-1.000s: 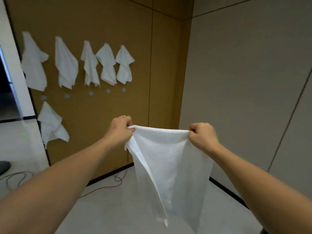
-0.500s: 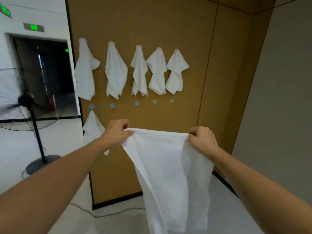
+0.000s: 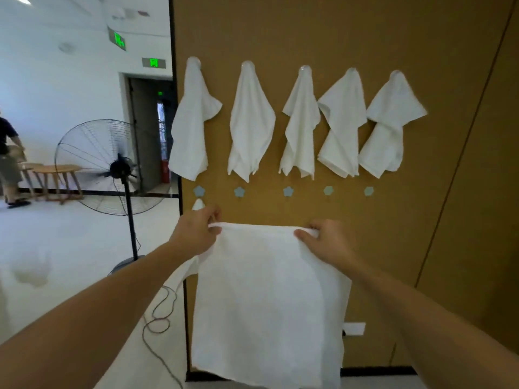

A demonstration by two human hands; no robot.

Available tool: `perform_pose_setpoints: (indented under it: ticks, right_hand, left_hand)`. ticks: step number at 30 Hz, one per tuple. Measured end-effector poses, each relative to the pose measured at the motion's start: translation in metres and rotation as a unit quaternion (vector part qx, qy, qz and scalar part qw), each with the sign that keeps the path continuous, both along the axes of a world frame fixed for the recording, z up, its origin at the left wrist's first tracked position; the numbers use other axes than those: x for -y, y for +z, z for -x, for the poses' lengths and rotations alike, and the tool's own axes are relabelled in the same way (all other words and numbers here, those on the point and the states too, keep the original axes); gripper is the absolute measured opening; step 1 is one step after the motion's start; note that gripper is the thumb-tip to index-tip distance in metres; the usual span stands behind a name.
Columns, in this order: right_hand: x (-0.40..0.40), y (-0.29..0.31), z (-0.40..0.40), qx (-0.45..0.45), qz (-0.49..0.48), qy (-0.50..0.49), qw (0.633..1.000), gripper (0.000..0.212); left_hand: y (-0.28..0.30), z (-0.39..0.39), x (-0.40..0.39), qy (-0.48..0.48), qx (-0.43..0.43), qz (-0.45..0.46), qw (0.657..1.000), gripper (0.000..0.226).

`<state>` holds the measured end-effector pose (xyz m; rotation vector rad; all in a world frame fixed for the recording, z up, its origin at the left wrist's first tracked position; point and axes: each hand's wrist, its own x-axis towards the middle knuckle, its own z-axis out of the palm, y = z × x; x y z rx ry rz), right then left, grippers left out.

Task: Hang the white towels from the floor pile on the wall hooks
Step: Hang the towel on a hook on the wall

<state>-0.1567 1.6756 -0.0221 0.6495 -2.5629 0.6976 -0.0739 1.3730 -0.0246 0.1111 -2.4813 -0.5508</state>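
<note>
A brown wall panel [image 3: 351,37] fills the centre and right of the frame. To its left, a white room opens out, with a doorway [image 3: 150,130] at upper left under green signs.

In the lower centre hangs a white towel [image 3: 266,304], spread flat in front of the panel and held up by its top edge. The left hand [image 3: 196,234] pinches the towel's top left corner, fingers curled over the hem. The right hand [image 3: 325,242] pinches the top right corner, thumb lying along the front of the cloth. Both bare forearms reach in from the bottom corners.

Across the upper middle of the panel, five white towels [image 3: 251,124] hang in a row from hooks, each drooping to a point. At left centre stands a large floor fan [image 3: 112,167] on a pole, with a cable [image 3: 160,318] looping over the floor below it. Farther left are a wooden table [image 3: 56,175] and part of a person [image 3: 8,164] at the frame edge.

Below the hung towels runs a row of five small pale blue hooks [image 3: 288,191]. Just under the leftmost one, the tip of another white towel shows above the left hand.
</note>
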Motion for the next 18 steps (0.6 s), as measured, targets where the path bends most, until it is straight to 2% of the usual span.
perform_pose_setpoints:
  ticks: [4,8,10,11,13,15,16,18]
  right_hand:
    - [0.033,-0.008,0.085,0.025,0.003,0.055,0.998,0.032]
    - [0.063,-0.023,0.147,-0.086,-0.045,0.098,0.99,0.027]
    - [0.081,-0.032,0.174,-0.107,-0.112,0.133,0.979,0.032]
    - [0.088,-0.034,0.185,-0.105,-0.156,0.142,0.972,0.041]
    - [0.103,-0.042,0.212,-0.062,-0.208,0.167,0.962,0.055]
    - [0.12,-0.044,0.24,-0.051,-0.212,0.176,0.96,0.04]
    - [0.129,-0.044,0.251,-0.048,-0.223,0.167,0.959,0.041]
    - [0.146,-0.046,0.27,-0.134,-0.253,0.164,0.944,0.049]
  left_hand:
    - [0.002,0.064,0.023,0.046,0.053,0.039,0.997,0.029]
    - [-0.008,0.112,0.044,0.04,0.088,0.168,0.981,0.034]
    - [-0.015,0.134,0.055,0.033,0.117,0.237,0.964,0.047]
    - [-0.019,0.145,0.061,0.032,0.133,0.265,0.954,0.054]
    - [-0.026,0.169,0.074,0.036,0.16,0.308,0.937,0.06]
    - [-0.034,0.195,0.087,0.036,0.175,0.32,0.931,0.06]
    - [-0.039,0.209,0.094,0.036,0.177,0.32,0.93,0.06]
    - [-0.045,0.24,0.107,0.046,0.181,0.313,0.931,0.06]
